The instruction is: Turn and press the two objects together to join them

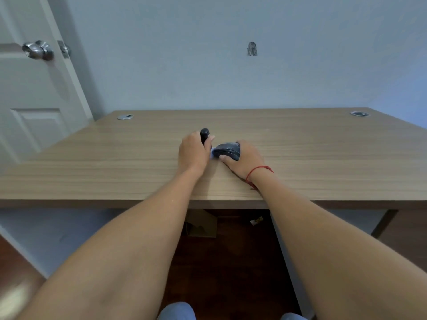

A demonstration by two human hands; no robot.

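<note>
Wooden desk against pale wall. Both arms stretched forward, hands meeting mid-desk. Left hand curled round one upright black handle. Right hand clasps one dark mouse-shaped object lying on desk, just right of handle. Two cable grommets at far corners.

No text, label, brand, number or sign can be read anywhere. The dark objects held on the bench show no legible marking, and the small scrap on the floor under it is too small and blurred to tell whether it bears print.
</note>
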